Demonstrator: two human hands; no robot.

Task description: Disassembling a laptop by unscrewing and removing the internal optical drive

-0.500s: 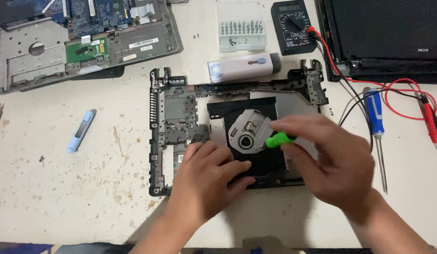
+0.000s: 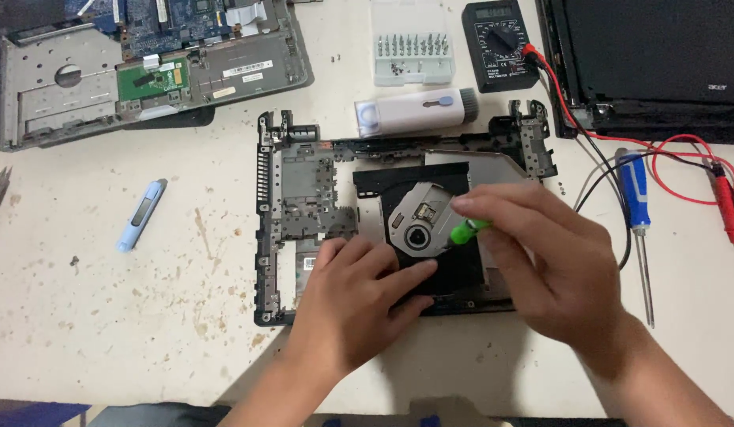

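A black laptop bottom case (image 2: pixel 300 186) lies stripped in the middle of the table, with an optical disc drive (image 2: pixel 422 217) set into it. My left hand (image 2: pixel 359 304) rests flat on the drive's front edge, fingers pressing on it. My right hand (image 2: pixel 541 257) is closed around a small green-handled screwdriver (image 2: pixel 466 231), its tip pointing down at the drive's right side. The screwdriver's shaft is hidden by my fingers.
A laptop palm-rest and board assembly (image 2: pixel 90 71) sits at the far left. A bit set (image 2: pixel 410 47), a white brush tool (image 2: pixel 418 112), a multimeter (image 2: pixel 501 43) with red and black leads, a blue screwdriver (image 2: pixel 637 213), a screen panel (image 2: pixel 651 55) and a light blue tool (image 2: pixel 141 213) surround the case.
My right hand and the green screwdriver have shifted very slightly; my left hand stays on the drive.
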